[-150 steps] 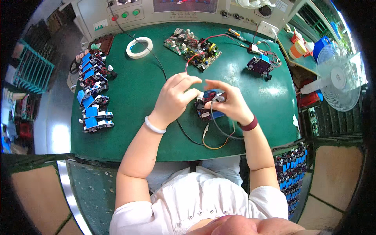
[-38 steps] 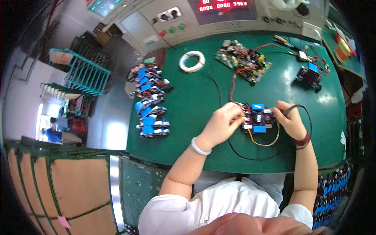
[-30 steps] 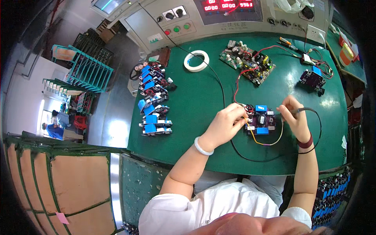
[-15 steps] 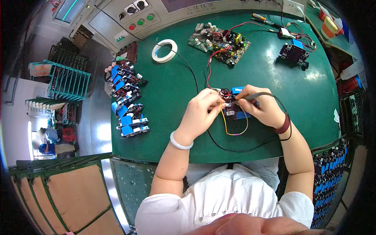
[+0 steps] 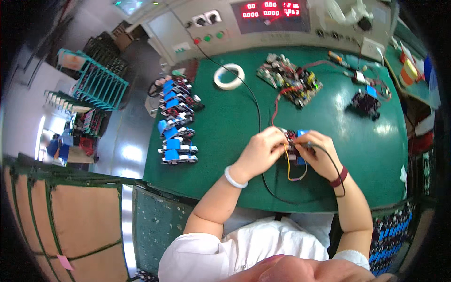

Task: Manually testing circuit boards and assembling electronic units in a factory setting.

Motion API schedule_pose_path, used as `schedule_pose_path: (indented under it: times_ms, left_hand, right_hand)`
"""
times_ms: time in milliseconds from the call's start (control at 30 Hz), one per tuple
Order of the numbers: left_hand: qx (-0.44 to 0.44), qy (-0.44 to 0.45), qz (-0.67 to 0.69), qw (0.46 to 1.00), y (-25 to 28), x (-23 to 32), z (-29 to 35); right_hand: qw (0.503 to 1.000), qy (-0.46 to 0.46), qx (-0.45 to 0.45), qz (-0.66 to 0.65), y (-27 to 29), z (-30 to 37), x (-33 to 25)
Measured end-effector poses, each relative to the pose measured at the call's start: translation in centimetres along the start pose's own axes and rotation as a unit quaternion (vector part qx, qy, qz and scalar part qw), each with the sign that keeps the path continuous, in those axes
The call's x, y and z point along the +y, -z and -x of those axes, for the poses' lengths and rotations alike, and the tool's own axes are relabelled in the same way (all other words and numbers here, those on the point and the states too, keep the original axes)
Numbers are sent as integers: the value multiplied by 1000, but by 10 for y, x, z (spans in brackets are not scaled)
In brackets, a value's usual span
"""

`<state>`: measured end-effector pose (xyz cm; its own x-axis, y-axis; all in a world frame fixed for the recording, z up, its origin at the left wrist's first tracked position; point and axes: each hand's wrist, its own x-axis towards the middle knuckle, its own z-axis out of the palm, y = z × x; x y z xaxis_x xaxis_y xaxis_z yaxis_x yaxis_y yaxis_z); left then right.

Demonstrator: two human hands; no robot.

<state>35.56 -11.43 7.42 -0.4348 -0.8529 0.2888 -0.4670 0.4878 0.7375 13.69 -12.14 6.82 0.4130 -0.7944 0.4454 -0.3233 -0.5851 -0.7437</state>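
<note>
A small circuit module with blue parts (image 5: 301, 161) lies on the green table (image 5: 221, 178) between my hands. My left hand (image 5: 264, 149) is closed at the module's left side, its thumb and fingers pinching the end of a thin yellow wire (image 5: 288, 169). That wire loops down toward me and back up to the module. My right hand (image 5: 322, 152) grips a slim test probe (image 5: 310, 145) on a black cable (image 5: 259, 115), its tip among the parts near my left fingertips. The exact contact point is hidden by my fingers.
Several blue-and-black modules (image 5: 173, 143) stand in a row at the left. A white tape roll (image 5: 229, 76) and a large circuit board (image 5: 293, 80) lie farther back. Another module (image 5: 365, 102) sits at the right. Behind stands an instrument panel (image 5: 272, 16) with red digits.
The view has tilted up, bringing the lit panel display into sight, so everything sits lower and farther right. Both hands stay at the module, holding the wire and the probe.
</note>
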Motion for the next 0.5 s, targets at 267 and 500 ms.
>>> schedule_pose_path:
  times_ms: [267, 500]
  left_hand:
    - [17, -9, 12, 1000, -5, 1, 10]
    - [13, -12, 7, 1000, -4, -1, 6]
  right_hand:
    - [1000, -16, -3, -8, -5, 9, -7]
    - [989, -101, 34, -107, -4, 16, 15]
